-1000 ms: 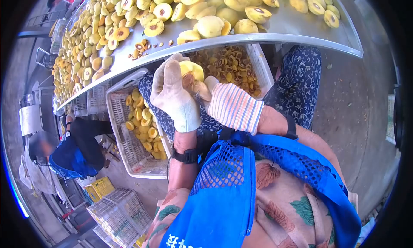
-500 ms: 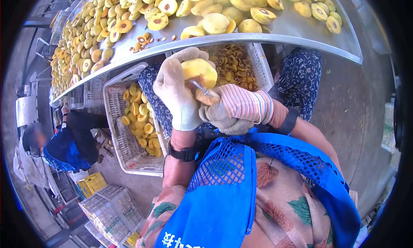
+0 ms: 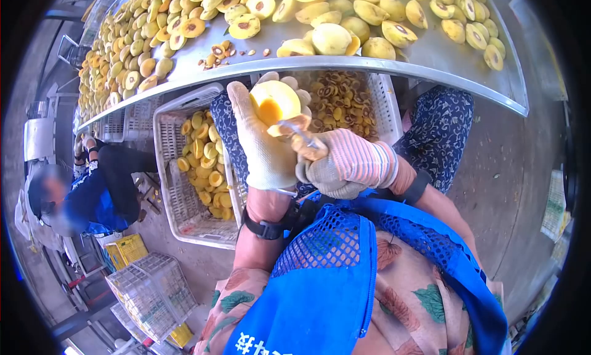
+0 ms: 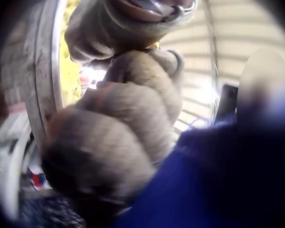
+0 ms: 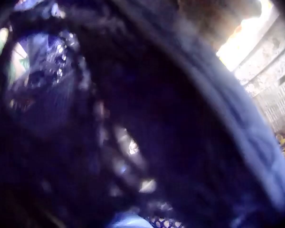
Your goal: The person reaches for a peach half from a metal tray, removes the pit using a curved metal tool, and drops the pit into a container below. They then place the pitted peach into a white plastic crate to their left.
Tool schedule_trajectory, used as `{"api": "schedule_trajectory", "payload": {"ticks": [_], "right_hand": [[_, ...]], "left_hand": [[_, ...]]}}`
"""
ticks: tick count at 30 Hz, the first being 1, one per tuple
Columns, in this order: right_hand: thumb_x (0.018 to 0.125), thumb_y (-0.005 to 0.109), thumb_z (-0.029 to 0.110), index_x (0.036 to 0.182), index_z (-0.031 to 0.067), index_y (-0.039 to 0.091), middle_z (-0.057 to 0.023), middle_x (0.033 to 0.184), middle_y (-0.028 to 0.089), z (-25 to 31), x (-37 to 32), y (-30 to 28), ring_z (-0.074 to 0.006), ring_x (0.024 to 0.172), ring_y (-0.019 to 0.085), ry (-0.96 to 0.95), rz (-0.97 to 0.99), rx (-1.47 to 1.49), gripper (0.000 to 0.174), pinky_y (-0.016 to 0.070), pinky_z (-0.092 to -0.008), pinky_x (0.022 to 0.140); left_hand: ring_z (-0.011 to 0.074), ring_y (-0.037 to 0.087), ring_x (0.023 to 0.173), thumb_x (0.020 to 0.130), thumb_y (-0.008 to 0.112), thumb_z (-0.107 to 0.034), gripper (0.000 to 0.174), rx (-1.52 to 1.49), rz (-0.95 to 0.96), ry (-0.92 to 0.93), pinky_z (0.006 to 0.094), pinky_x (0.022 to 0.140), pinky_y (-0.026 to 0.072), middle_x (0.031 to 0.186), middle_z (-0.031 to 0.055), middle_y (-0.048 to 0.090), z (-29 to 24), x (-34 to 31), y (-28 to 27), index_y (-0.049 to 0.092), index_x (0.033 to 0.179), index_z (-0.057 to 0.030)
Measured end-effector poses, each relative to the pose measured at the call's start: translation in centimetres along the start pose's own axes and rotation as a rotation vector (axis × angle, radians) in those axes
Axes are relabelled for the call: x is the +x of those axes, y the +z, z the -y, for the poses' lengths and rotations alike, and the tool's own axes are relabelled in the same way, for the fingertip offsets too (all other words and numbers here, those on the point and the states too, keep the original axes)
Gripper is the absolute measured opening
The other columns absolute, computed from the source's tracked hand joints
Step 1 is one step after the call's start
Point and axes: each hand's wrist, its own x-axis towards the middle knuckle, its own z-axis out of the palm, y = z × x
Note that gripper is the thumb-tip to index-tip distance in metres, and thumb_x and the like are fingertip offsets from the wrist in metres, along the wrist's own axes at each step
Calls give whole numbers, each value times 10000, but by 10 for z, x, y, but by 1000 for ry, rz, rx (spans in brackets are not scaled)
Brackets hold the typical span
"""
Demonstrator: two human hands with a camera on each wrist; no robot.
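In the head view my gloved left hand (image 3: 265,142) cradles a yellow peach half (image 3: 286,95), its cut face with a smooth orange hollow turned up. The thumb stands out to the side, while the fingers curl behind the fruit. My right hand (image 3: 354,164), in a striped glove, grips a thin metal pitting tool (image 3: 301,135) just below the peach half. A scrap of brown-orange pit flesh (image 3: 284,128) hangs at the tool's tip. Curled glove fingers (image 4: 118,118) fill much of the left wrist view, with a shiny metal piece above them. Dark, blurred cloth dominates the right wrist view.
A metal table (image 3: 246,65) ahead carries many halved peaches and some loose pits. Under its edge stand a crate (image 3: 386,105) of brown pit scraps and a white crate (image 3: 175,222) of pitted halves. Another person (image 3: 101,198) sits at the left, near stacked crates (image 3: 154,293).
The brown centre has come out of the peach half, leaving an orange hollow. My right hand has turned and drawn the tool slightly away; my left thumb has lifted off the fruit.
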Motion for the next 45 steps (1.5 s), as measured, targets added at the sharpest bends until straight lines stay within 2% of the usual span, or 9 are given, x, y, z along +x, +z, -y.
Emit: {"api": "schedule_trajectory", "payload": {"ticks": [9, 13, 21, 28, 33, 37, 39, 43, 45], "right_hand": [[853, 420, 118, 1028, -16, 547, -287, 833, 607, -68, 37, -82, -416, 783, 612, 92, -565, -1092, 255, 478, -479, 682], [825, 435, 131, 1066, 69, 560, -235, 819, 613, -79, 56, -76, -395, 753, 623, 192, -45, -1471, 279, 499, -465, 690], [882, 396, 201, 1078, 83, 525, -222, 919, 604, -115, 54, -85, -396, 810, 613, 366, -258, -1088, 262, 484, -485, 720], [885, 461, 303, 1118, 71, 523, -238, 882, 611, -55, 41, -71, -378, 816, 616, 345, -251, -924, 335, 469, -482, 717], [811, 600, 273, 1012, 93, 582, -194, 854, 583, -2, 18, -46, -337, 742, 614, -343, -593, -813, 271, 502, -427, 655], [788, 566, 142, 1053, 177, 579, -169, 972, 515, 5, 24, -31, -315, 737, 606, -326, -577, -1162, 268, 527, -385, 581], [843, 570, 306, 881, 13, 476, -201, 591, 571, 5, 25, -16, -371, 554, 593, -559, -778, -1045, 309, 459, -458, 494], [850, 551, 297, 865, 19, 471, -194, 594, 581, 6, 25, 0, -363, 559, 599, -462, -739, -1213, 290, 466, -460, 498], [855, 534, 293, 861, 17, 461, -192, 602, 588, 12, 24, 10, -358, 561, 603, -409, -784, -1197, 286, 473, -460, 499]], "left_hand": [[186, 589, 918, 880, 589, -200, 407, 768, -622, 728, 307, 820, 485, 1046, 140, 598, -69, 20, -110, 505, 1161, 82], [223, 525, 1076, 849, 590, -110, 424, 1085, -419, 599, 309, 943, 400, 1138, 199, 572, -93, 43, -92, 481, 1200, 101], [177, 632, 793, 671, 727, -248, 560, 1899, -119, 521, 288, 724, 494, 924, 134, 661, -63, 216, -42, 565, 1146, 0], [274, 561, 1013, 775, 510, -90, 408, 839, 165, 226, 439, 833, 488, 1096, 157, 571, -54, 189, -14, 476, 1161, 36], [427, 396, 1215, 738, 446, -39, 545, -24, 510, -29, 560, 1025, 332, 1260, 263, 433, -52, 99, -5, 351, 1265, 59], [301, 455, 1181, 840, 450, -103, 419, -41, 394, 52, 466, 1002, 378, 1219, 183, 481, -28, 37, 0, 394, 1223, 58], [273, 455, 1180, 870, 475, -123, 396, -5, 339, 158, 421, 1002, 381, 1228, 167, 475, -15, 25, -9, 398, 1219, 47], [228, 573, 981, 926, 456, -222, 342, 1067, -5, 912, 362, 878, 469, 1069, 166, 575, 7, 19, -23, 454, 1170, 17], [244, 574, 960, 937, 398, -297, 381, 691, 38, 662, 364, 858, 479, 1074, 172, 570, 8, 13, -9, 462, 1148, 14]]}}
